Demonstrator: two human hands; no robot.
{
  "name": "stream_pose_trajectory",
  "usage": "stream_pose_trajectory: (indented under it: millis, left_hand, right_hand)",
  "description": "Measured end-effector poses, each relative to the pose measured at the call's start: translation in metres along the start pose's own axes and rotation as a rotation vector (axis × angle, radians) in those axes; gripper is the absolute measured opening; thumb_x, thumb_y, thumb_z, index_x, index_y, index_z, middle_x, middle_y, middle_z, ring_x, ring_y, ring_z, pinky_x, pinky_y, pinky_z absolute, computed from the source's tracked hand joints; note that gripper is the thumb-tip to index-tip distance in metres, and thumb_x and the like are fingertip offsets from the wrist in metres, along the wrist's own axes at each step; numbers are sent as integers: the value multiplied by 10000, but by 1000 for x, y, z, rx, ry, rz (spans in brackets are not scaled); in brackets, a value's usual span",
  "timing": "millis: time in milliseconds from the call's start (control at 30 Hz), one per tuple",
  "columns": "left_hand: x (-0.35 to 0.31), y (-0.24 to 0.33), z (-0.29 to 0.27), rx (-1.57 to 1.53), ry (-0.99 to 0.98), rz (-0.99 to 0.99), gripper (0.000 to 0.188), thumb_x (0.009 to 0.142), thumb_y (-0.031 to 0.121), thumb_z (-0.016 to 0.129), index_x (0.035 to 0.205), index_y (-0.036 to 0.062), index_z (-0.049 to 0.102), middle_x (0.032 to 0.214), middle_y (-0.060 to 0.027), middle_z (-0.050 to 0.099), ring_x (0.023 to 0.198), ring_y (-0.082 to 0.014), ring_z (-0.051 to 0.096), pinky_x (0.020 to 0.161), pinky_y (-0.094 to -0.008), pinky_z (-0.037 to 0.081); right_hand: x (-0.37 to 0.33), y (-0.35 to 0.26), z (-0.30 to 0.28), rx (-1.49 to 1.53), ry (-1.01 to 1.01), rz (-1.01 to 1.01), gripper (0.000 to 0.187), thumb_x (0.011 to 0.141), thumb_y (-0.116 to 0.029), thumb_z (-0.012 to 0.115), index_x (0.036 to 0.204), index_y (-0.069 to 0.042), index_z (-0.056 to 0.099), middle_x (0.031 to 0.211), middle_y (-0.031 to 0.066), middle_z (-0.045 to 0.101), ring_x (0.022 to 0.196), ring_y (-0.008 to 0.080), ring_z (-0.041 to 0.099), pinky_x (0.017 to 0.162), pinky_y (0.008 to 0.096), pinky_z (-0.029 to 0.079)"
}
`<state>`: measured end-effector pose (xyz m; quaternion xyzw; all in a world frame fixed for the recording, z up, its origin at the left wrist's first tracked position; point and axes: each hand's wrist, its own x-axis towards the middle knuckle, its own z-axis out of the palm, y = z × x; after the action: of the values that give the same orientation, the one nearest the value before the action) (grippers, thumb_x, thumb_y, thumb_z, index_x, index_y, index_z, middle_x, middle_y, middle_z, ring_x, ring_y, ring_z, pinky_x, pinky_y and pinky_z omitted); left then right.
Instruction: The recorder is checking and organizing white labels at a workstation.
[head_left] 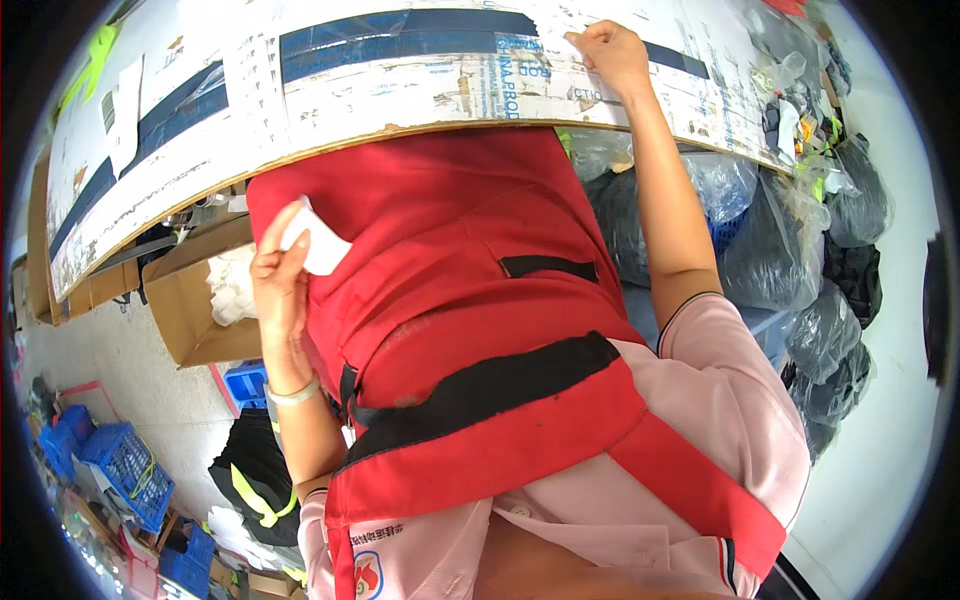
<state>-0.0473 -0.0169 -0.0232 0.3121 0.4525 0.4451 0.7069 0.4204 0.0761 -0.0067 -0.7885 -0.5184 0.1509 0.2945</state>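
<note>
Beside the left side of my red apron (440,220), my left hand (279,268) is closed on a small white piece (322,248), thin and flat like paper or cloth. It hangs clear of the table edge. My right hand (612,58) is over the white cardboard-covered table (420,100), its fingers curled in a pinch near the surface. What those fingers hold, if anything, is too small to make out. Dark blue strips (400,45) run along the tabletop, on both sides of the right hand. White paper strips (255,90) lie across it at the left.
A cardboard box (190,300) with white pieces (232,285) stands below the table at the left. Blue crates (130,470) and a black bundle with a yellow tie (255,480) are on the floor. Filled plastic bags (775,250) crowd the right side.
</note>
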Motion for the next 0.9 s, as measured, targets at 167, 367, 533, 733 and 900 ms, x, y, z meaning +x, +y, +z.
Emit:
stream_pose_trajectory:
  millis: [167, 367, 533, 733, 900]
  left_hand:
    - [-10, -17, -110, -244, 199, 34, 453, 892, 103, 606, 1319, 27, 474, 1252, -80, 572, 1047, -179, 602, 875, -308, 513]
    - [-9, -110, -270, -23, 637, -498, 637, 894, 345, 609, 1409, 86, 337, 1153, -97, 580, 947, -265, 614, 758, -366, 518]
    - [-12, -103, -315, 1399, 788, 178, 533, 872, 333, 648, 1253, -18, 525, 1072, -151, 638, 824, -142, 633, 672, -262, 500]
    - [59, 71, -61, 508, 276, 316, 331, 853, 220, 681, 1058, -38, 656, 811, -54, 670, 669, -73, 592, 628, -212, 473]
    - [115, 85, -4, 969, 323, 518, 487, 745, 282, 780, 1105, -13, 636, 769, -58, 647, 660, -122, 602, 621, -257, 500]
  right_hand:
    - [-1, 12, 15, -59, 107, -116, 408, 777, -358, 740, 1005, -45, 612, 640, 27, 626, 594, 97, 581, 567, 257, 469]
    - [-16, -18, -1, 130, 103, -158, 346, 845, -294, 676, 1103, -71, 616, 718, 28, 630, 639, 103, 579, 636, 242, 466]
    - [-27, -74, 12, 226, 31, -216, 236, 878, -205, 641, 1084, -91, 642, 758, 1, 616, 654, 75, 550, 614, 207, 433]
    - [-60, -118, 37, 338, -129, -249, 153, 881, -145, 634, 1020, -89, 662, 756, -25, 608, 651, 49, 502, 606, 201, 422]
    - [-76, -139, 57, 345, -213, -351, 127, 874, -129, 631, 973, -54, 656, 769, -11, 619, 659, 64, 509, 621, 211, 435]
